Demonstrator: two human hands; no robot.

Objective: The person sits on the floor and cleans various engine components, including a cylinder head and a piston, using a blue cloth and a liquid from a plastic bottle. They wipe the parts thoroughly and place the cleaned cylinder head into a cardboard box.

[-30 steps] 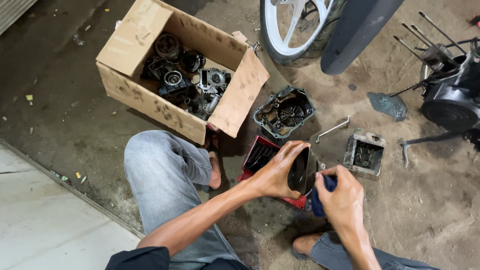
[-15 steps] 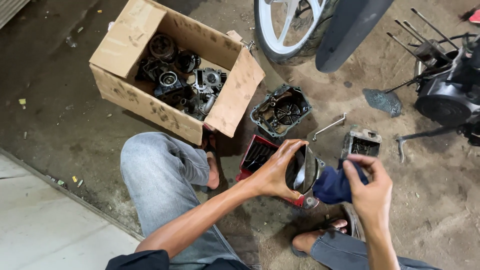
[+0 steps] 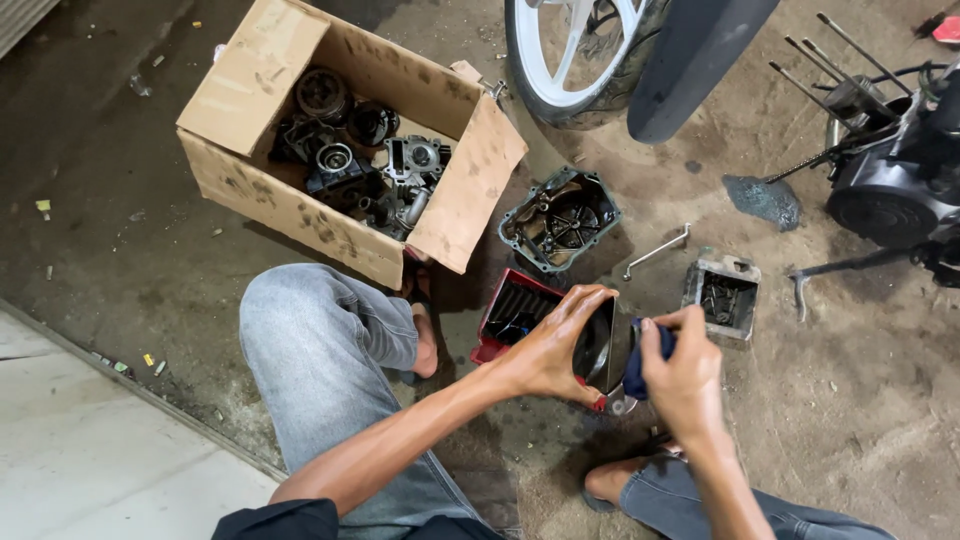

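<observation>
1. Dark round engine part (image 3: 598, 345) is up off the floor between my knees, my left hand (image 3: 548, 350) wrapped around its rim, fingers curled over the top edge.
2. My right hand (image 3: 685, 375) is closed on a dark blue rag (image 3: 640, 362), pressed right up against the right side of the part.
3. Just behind the part sits a red tray (image 3: 510, 315) on the dirt floor (image 3: 850, 400), partly hidden by my left hand.
4. Further out there's an open engine cover (image 3: 560, 222), with a bent metal wrench (image 3: 655, 251) just right of it and a small square grey housing (image 3: 722, 295) next to that.
5. Far left is a cardboard box (image 3: 250, 85) full of greasy engine bits.
6. At the far edge there's a white wheel (image 3: 575, 60), and an engine block (image 3: 890, 190) sits far right.
</observation>
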